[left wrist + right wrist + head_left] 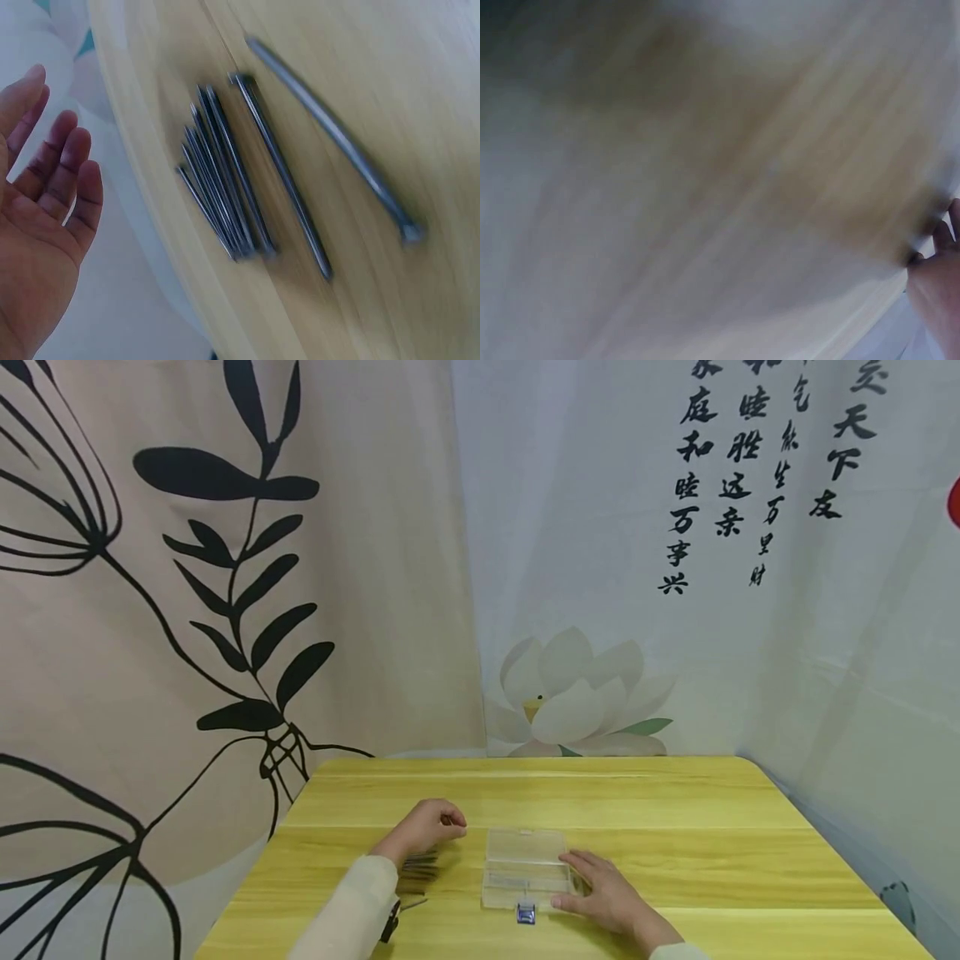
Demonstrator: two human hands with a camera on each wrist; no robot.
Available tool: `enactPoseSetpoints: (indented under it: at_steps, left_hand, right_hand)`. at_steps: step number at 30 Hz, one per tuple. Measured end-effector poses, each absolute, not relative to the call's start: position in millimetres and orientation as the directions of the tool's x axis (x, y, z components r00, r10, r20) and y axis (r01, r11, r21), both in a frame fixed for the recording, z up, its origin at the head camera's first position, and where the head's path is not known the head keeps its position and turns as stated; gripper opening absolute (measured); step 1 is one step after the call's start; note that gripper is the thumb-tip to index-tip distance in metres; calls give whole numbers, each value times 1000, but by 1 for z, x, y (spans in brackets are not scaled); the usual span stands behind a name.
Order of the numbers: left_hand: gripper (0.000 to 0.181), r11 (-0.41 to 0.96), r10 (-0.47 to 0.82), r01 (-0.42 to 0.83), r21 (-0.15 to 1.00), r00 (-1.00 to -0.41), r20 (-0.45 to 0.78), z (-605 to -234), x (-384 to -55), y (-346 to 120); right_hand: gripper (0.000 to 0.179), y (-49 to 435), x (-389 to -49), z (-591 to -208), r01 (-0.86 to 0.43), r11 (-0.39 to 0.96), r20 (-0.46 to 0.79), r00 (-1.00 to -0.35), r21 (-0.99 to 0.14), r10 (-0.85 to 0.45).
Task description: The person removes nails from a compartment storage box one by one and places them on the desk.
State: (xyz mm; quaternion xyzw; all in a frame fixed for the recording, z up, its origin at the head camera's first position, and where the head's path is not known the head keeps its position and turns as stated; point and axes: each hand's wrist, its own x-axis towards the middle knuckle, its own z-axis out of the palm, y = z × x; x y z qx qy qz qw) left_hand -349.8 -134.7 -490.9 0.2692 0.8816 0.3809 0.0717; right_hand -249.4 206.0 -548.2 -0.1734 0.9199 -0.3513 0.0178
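A clear plastic box (525, 847) lies with its lid folded back on the table. My right hand (609, 893) grips its right end, thumb near the front corner and fingers along the side. That hand (937, 289) shows only at the edge of the blurred right wrist view. My left hand (426, 828) hovers above and beyond a group of long steel nails (420, 868), holding nothing. In the left wrist view the left hand (45, 217) has loosely bent fingers, apart from the nails (221, 180). Two nails, including a bent-looking one (330, 131), lie separate from the bunch.
A small blue-and-white piece (526, 913) sits at the front edge of the box. The wood-grain table (675, 827) ends at a patterned curtain (390, 568) behind and at the sides. A dark strap (390, 922) is on the left wrist.
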Motion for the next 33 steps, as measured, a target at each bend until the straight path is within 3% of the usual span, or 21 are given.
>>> enactPoseSetpoints:
  at_steps: [9, 33]
  left_hand:
    - [12, 532, 581, 472, 702, -808, 103, -492, -342, -105]
    - [8, 463, 586, 419, 781, -806, 86, -515, -317, -79]
  right_hand:
    - [78, 206, -247, -547, -305, 686, 90, -939, -660, -331]
    - [78, 205, -249, -548, -276, 687, 73, -948, -672, -310]
